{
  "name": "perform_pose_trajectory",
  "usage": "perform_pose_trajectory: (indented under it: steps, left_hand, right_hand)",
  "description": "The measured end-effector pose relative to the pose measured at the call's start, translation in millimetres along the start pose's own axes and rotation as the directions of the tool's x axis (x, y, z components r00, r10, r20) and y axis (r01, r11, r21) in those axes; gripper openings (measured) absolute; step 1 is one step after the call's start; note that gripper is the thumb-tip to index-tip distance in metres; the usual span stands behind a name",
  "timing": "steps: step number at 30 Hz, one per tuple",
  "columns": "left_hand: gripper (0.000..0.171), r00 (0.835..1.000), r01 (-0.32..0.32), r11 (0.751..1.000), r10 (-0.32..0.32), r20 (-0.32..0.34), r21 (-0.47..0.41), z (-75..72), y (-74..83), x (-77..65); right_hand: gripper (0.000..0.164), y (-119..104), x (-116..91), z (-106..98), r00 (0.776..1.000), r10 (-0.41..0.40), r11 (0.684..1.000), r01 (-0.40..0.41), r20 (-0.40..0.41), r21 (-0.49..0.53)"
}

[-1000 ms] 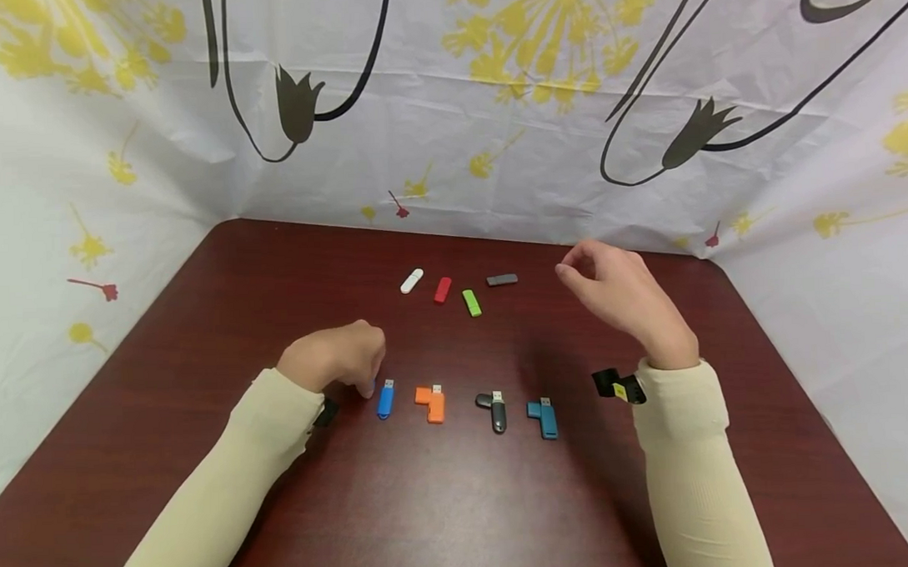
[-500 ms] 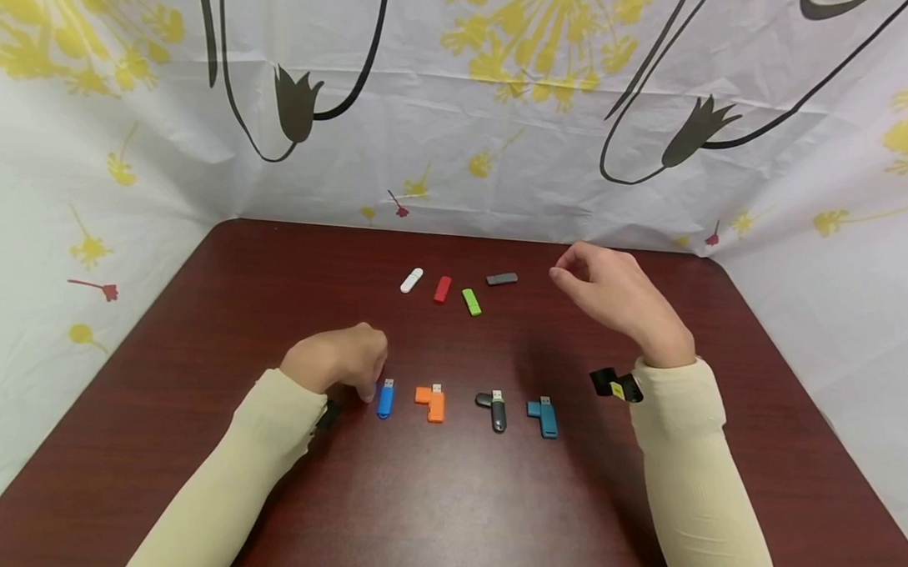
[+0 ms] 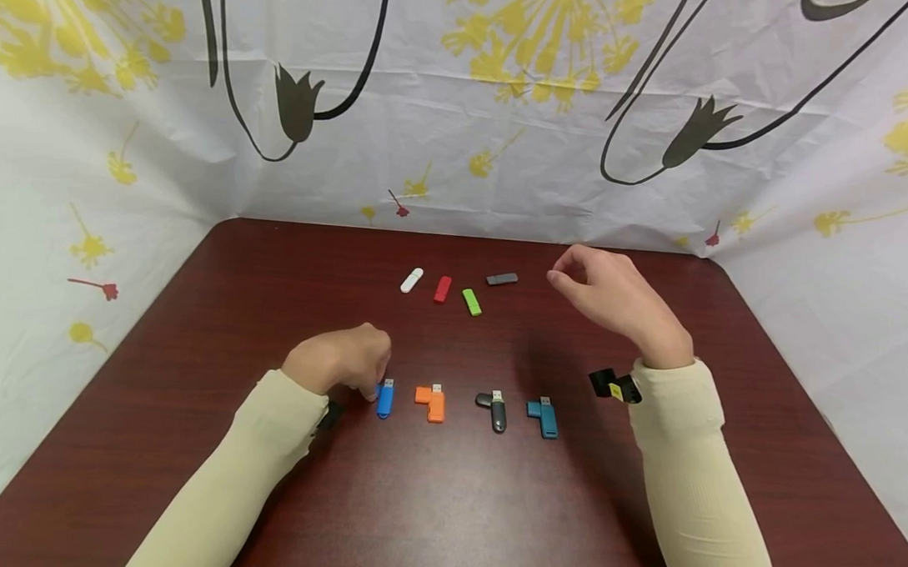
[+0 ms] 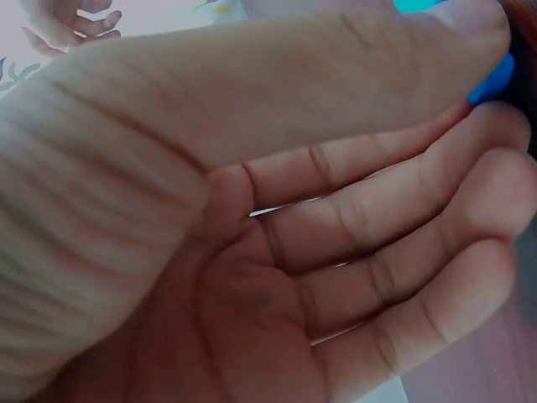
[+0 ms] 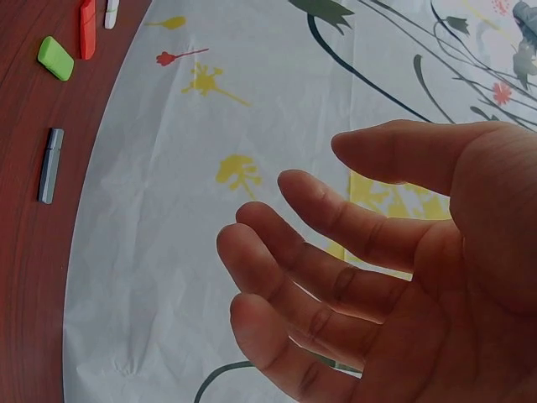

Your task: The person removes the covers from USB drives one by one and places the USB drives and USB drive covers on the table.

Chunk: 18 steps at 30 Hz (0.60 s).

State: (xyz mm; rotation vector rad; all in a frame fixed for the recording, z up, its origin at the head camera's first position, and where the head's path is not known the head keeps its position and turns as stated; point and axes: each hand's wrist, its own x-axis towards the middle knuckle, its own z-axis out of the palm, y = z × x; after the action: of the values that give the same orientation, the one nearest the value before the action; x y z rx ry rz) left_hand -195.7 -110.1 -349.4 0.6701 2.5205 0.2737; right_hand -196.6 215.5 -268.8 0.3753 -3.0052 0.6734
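Observation:
My left hand point(image 3: 338, 359) pinches a small blue USB cap point(image 4: 495, 81) between thumb and index finger, mostly covered by the fingers. Right beside the fingertips lies a blue USB stick point(image 3: 385, 399) with its metal plug bare. My right hand point(image 3: 618, 299) hovers above the table's far right, fingers loosely bent, holding nothing in the right wrist view. In the same row as the blue stick lie an orange USB stick point(image 3: 435, 403), a black USB stick point(image 3: 498, 412) and a teal USB stick point(image 3: 546, 418), each with its plug showing and its cover turned out sideways.
Farther back on the dark red table point(image 3: 461, 500) lie a white USB stick point(image 3: 412, 281), a red one point(image 3: 442, 290), a green one point(image 3: 472, 302) and a grey one point(image 3: 502, 279). A patterned white sheet point(image 3: 434, 151) hangs behind and at both sides.
My left hand has shifted slightly right with the cap, closer to the blue USB stick. My right hand has drifted a little to the left. The USB sticks lie where they were.

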Motion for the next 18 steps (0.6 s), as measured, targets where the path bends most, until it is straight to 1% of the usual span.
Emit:
perform_pose_trajectory:
  steps: [5,11,18]
  left_hand:
    - [0.015,1.000,0.017,1.000,-0.017,0.004,-0.007,0.5,1.6,0.0]
    - [0.014,1.000,0.012,1.000,-0.012,0.002,-0.013,-1.0,1.1,-1.8]
    - [0.013,1.000,0.008,1.000,-0.008,0.000,0.003,-1.2,1.4,-2.9]
  right_hand:
    - [0.024,-1.7,1.0,1.6,1.000,-0.005,1.000,0.005,0.009,0.000]
    - [0.024,-1.6,0.6,1.0,1.000,-0.006,1.000,0.006,0.012,-0.006]
    - [0.025,0.3,0.4,0.2,1.000,0.001,1.000,-0.001,0.013,-0.009]
